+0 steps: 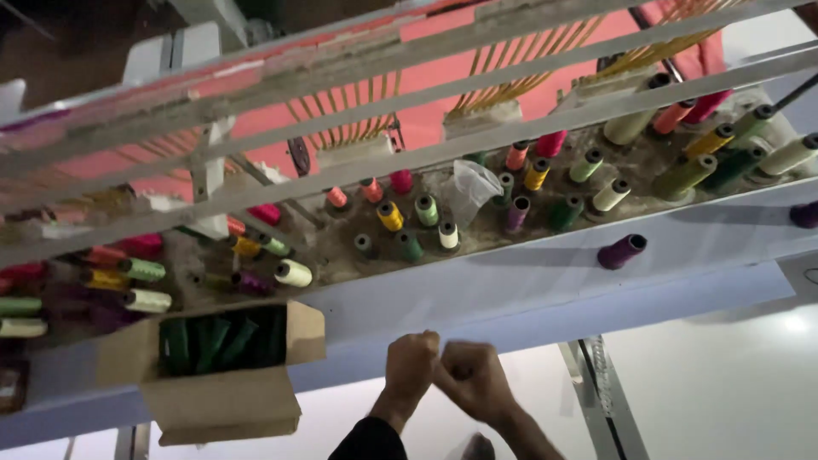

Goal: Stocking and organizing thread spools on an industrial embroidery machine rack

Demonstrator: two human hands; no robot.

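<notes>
My left hand (411, 366) and my right hand (474, 380) are both closed into fists, pressed knuckle to knuckle in front of the pale blue shelf edge (511, 290). Nothing shows inside either fist. A dark sleeve covers my left forearm. To the left of my hands, an open cardboard box (223, 402) holds several dark green thread spools. Above, a dusty tray (341, 255) carries many coloured thread spools, among them a yellow one (390, 215) and a white one (293, 273).
A purple spool (622, 251) lies alone on the blue shelf at the right. A crumpled clear plastic bag (474, 189) sits among the spools. White metal bars (409, 106) cross above, with red fabric (443, 77) and yellow threads behind. A grey metal leg (601, 392) stands at the lower right.
</notes>
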